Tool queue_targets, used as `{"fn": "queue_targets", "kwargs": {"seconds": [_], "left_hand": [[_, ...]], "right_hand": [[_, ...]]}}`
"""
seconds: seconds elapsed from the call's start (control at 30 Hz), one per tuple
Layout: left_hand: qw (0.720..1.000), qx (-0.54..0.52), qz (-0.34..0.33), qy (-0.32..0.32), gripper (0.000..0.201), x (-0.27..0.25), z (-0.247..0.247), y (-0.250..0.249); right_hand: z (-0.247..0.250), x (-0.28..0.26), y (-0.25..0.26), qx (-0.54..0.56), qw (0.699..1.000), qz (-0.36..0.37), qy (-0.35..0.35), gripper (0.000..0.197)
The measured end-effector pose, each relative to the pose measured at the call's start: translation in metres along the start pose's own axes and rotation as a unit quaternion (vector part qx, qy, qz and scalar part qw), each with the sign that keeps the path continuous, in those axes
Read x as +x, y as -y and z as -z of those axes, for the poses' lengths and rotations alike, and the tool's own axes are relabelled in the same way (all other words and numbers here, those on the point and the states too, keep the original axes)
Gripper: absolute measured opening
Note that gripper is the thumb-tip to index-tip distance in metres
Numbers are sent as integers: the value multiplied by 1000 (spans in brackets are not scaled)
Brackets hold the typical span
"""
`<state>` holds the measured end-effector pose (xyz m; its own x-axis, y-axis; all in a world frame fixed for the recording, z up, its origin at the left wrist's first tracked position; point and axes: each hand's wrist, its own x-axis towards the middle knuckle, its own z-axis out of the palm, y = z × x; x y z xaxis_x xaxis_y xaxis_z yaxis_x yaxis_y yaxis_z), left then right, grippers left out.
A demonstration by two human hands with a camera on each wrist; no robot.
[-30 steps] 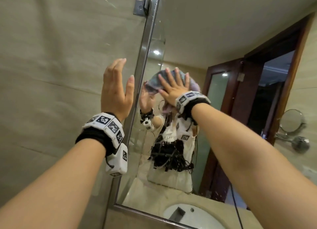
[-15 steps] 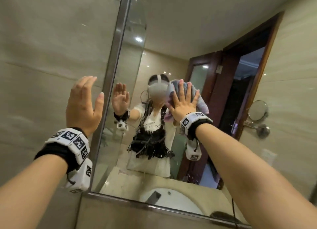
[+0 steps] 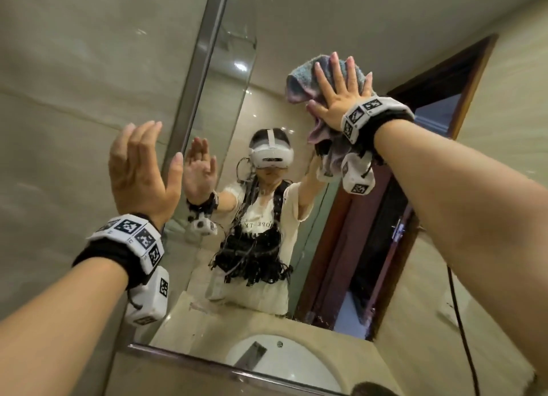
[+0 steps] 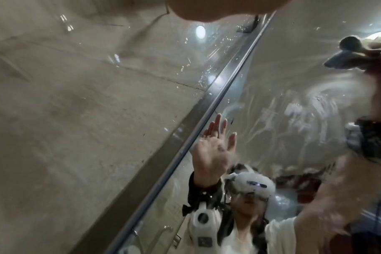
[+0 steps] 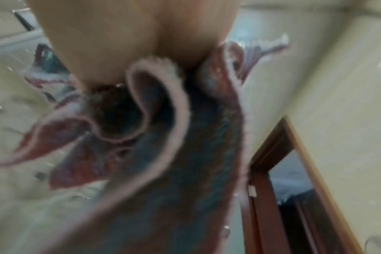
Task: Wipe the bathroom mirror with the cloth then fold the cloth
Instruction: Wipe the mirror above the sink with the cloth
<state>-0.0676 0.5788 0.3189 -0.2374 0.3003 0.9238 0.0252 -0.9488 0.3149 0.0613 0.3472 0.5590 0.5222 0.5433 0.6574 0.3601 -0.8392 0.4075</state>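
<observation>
The right hand (image 3: pixel 341 99) presses a crumpled blue-grey terry cloth with a pink edge (image 3: pixel 299 84) flat against the large metal-framed bathroom mirror (image 3: pixel 296 34), high on the glass and well right of its left frame strip. Its fingers (image 3: pixel 321 75) are straight and spread over the cloth, not curled round it, and loose folds of cloth hang below the palm past the wrist. In the right wrist view the cloth (image 5: pixel 163 154) fills the picture, blurred, bunched under the heel of the hand. The left hand (image 3: pixel 139 170) is raised with its fingers straight and close together, holding nothing, over the beige tiled wall (image 3: pixel 74 84) just left of the mirror's frame. Smeared wipe streaks (image 4: pixel 305 116) show on the glass in the left wrist view.
</observation>
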Motion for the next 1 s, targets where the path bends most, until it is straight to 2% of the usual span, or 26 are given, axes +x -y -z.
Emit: {"fn": "queue_targets", "kwargs": {"seconds": [0.13,0.33,0.5,0.63,0.73,0.83,1.0], "left_hand": [[999,0,30,-26,46,0,-9,-3],[1000,-13,14,-17,46,-3,-3,-1],[1000,-8,5,-14,44,-3,0,0],[1000,-14,4,-9,44,-6,2,0],[1000,-21,7,-3,45,-7,2,1],[1000,-20,5,4,45,-9,3,1],[1000,-15,-3,1,43,-11,3,4]], "right_hand": [[9,5,-30,22,999,-41,-22,67],[-4,-7,-56,104,985,-129,-57,65],[-25,-28,-46,149,959,-211,-115,65],[-43,-43,-30,157,951,-241,-113,66],[-60,-57,-10,145,953,-244,-109,68],[-78,-72,14,130,963,-212,-105,68],[-87,-70,51,125,964,-208,-107,67]]}}
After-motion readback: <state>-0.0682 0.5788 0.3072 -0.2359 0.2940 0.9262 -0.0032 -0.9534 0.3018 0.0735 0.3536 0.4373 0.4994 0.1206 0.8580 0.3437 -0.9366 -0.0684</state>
